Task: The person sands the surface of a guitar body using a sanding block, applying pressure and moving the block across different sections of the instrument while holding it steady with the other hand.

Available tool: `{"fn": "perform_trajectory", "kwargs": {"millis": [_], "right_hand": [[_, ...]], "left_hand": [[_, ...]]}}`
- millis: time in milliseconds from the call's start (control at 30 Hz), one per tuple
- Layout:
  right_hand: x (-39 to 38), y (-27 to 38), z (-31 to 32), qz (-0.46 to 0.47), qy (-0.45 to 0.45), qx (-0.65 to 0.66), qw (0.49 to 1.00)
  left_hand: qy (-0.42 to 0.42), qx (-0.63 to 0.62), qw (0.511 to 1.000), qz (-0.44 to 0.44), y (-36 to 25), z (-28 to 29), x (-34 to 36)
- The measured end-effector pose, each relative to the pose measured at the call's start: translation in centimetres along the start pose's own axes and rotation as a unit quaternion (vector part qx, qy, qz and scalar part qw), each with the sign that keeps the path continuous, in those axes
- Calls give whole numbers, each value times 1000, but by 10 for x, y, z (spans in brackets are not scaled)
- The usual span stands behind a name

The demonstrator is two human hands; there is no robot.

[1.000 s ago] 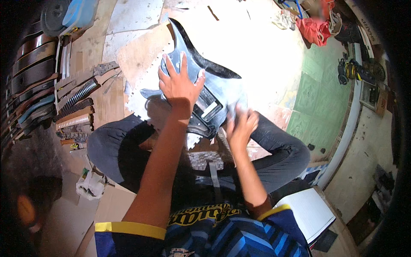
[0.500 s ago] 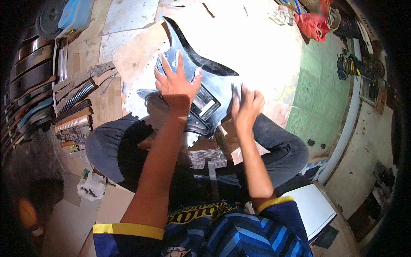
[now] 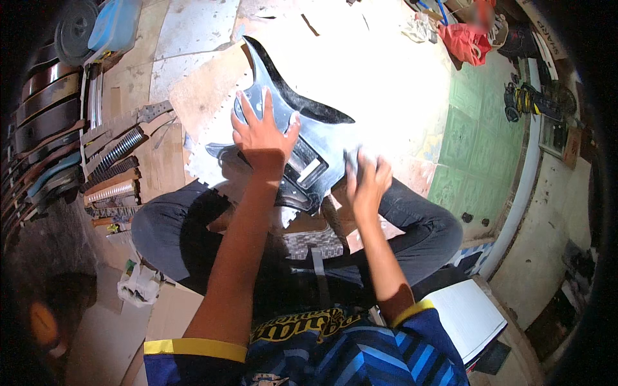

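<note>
A dark electric guitar body (image 3: 328, 138) with a dull grey, scuffed top and glossy black edges lies tilted across my lap. Long horns stick out from it, and cut-out cavities show in its face. My left hand (image 3: 262, 138) rests spread on the upper left of the body, fingers stretched and pressing flat. At the body's right edge, my right hand (image 3: 370, 183) pinches a small grey pad (image 3: 351, 159) against the rim. Motion and glare smear that pad, so its exact kind is unclear.
Guitar necks (image 3: 122, 145) and metal-ridged tools lie on the floor at left, beside a rack of guitar bodies (image 3: 48, 96). A blue tub (image 3: 116, 26) stands far left. Far right are a red bag (image 3: 465, 44) and green tiles (image 3: 473, 138). A white board (image 3: 467, 315) lies near my right elbow.
My right hand has slid toward me along the guitar body's right edge with the grey pad. The left hand stays flat on the body, which sits slightly lower in the view.
</note>
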State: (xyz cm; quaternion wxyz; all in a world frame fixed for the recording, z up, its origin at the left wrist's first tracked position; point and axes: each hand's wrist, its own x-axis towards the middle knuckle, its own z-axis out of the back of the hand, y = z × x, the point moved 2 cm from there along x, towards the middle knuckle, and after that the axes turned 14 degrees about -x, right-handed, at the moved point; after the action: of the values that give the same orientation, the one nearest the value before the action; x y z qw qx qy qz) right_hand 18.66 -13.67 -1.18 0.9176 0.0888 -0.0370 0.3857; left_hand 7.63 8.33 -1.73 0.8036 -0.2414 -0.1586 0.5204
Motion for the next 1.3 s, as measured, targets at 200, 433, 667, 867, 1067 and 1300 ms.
{"fn": "perform_trajectory", "kwargs": {"millis": [200, 433, 667, 867, 1067, 1300], "right_hand": [[70, 15, 7, -47, -7, 28, 998], [-14, 16, 14, 10, 59, 10, 998], [-46, 33, 10, 10, 44, 28, 999], [17, 29, 12, -13, 42, 36, 998], [-75, 40, 19, 35, 110, 73, 991], [-14, 34, 8, -21, 45, -48, 998]], "left_hand": [[-20, -14, 999, -22, 0, -2, -4], [-17, -23, 999, -16, 0, 1, -3], [-13, -16, 1000, -14, -4, 2, -1], [-10, -18, 1000, -13, -1, 5, -5], [3, 4, 1000, -4, -2, 0, -3], [5, -22, 1000, 10, -1, 2, -4]]}}
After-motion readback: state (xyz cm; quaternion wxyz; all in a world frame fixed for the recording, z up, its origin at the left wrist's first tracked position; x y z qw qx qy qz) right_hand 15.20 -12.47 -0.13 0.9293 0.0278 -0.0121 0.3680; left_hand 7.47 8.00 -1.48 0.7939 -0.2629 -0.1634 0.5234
